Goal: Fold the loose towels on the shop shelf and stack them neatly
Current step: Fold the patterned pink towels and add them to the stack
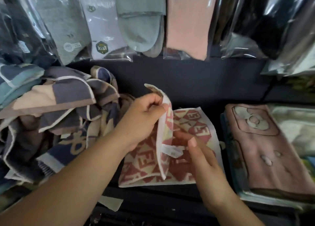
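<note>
Red towel (pixel 202 130) edge is pinched up by left hand (pixel 143 121) for folding; rest is pinned under flat-fingered right hand (pixel 204 159).

We find bare dark shelf (pixel 196 82) behind the red patterned towel (pixel 201 123); a loose towel heap (pixel 56 109) hems us on the left, the pink folded stack (pixel 265 149) on the right, hanging sock packets (pixel 136 21) overhead.
</note>
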`<action>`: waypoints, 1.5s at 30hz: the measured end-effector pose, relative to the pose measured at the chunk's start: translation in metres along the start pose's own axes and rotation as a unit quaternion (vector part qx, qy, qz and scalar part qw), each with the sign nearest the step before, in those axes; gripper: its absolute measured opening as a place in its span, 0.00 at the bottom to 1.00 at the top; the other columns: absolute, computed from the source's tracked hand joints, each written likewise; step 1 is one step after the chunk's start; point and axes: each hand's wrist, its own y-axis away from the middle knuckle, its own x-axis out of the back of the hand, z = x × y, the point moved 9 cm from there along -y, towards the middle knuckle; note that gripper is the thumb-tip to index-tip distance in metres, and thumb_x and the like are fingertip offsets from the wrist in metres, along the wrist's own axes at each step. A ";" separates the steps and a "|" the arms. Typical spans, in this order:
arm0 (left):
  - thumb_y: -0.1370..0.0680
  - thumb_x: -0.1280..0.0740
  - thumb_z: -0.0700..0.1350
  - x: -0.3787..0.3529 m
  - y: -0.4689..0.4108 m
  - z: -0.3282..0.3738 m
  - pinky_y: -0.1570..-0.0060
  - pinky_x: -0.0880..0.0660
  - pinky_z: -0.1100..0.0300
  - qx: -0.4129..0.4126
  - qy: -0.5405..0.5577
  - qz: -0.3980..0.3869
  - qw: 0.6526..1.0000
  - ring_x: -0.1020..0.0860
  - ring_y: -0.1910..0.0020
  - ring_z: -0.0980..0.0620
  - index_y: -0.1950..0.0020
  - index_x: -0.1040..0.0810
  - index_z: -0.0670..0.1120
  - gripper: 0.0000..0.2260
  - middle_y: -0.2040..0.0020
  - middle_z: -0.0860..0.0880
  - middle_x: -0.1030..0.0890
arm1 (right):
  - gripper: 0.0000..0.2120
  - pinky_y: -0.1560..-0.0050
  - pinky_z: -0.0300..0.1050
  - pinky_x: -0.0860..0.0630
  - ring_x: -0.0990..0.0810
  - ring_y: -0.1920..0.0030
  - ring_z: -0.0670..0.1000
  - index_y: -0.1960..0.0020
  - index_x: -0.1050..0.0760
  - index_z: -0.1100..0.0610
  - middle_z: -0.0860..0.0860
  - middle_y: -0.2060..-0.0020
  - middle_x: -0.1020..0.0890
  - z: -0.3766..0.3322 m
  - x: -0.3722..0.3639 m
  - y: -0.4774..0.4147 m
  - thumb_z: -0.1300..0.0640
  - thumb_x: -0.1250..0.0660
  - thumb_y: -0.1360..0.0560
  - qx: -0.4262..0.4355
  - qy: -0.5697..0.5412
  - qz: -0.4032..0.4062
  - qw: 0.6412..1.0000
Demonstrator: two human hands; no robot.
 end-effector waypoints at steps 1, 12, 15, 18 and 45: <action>0.22 0.32 0.49 -0.012 -0.001 -0.005 0.53 0.24 0.45 0.010 -0.009 -0.003 1.000 0.23 0.60 0.51 0.56 0.21 0.45 0.08 0.60 0.42 0.19 | 0.17 0.41 0.45 0.22 0.18 0.40 0.43 0.41 0.19 0.38 0.41 0.42 0.16 0.003 0.007 0.003 0.36 0.41 0.22 -0.005 -0.007 0.015 1.000; 0.16 0.38 0.39 -0.078 0.010 -0.049 0.48 0.18 0.51 0.145 0.063 -0.138 0.978 0.15 0.53 0.50 0.30 0.24 0.53 0.16 0.40 0.56 0.19 | 0.04 0.61 0.47 0.23 0.18 0.62 0.56 0.52 0.18 0.52 0.55 0.60 0.17 0.064 0.052 0.020 0.58 0.32 0.21 -0.112 0.111 0.107 0.982; 0.16 0.37 0.40 -0.041 -0.005 -0.050 0.61 0.22 0.58 0.093 0.013 -0.024 0.995 0.18 0.63 0.54 0.42 0.18 0.54 0.11 0.45 0.55 0.16 | 0.09 0.63 0.49 0.24 0.20 0.62 0.59 0.52 0.18 0.53 0.56 0.60 0.18 0.066 0.055 0.020 0.56 0.36 0.17 -0.105 0.089 0.122 0.983; 0.17 0.35 0.46 -0.019 -0.022 -0.053 0.58 0.26 0.69 0.066 -0.078 0.017 0.995 0.19 0.58 0.64 0.44 0.19 0.57 0.07 0.49 0.59 0.17 | 0.13 0.60 0.45 0.20 0.17 0.58 0.54 0.51 0.17 0.49 0.51 0.59 0.15 0.059 0.058 0.021 0.57 0.39 0.16 -0.100 0.071 0.137 0.983; 0.21 0.32 0.56 -0.108 -0.105 -0.082 0.43 0.25 0.50 -0.074 -0.412 -0.199 0.886 0.25 0.48 0.51 0.60 0.24 0.54 0.10 0.47 0.53 0.27 | 0.22 0.46 0.28 0.26 0.21 0.42 0.36 0.32 0.27 0.41 0.35 0.44 0.18 0.058 0.062 0.036 0.63 0.36 0.20 -0.079 0.190 0.121 0.971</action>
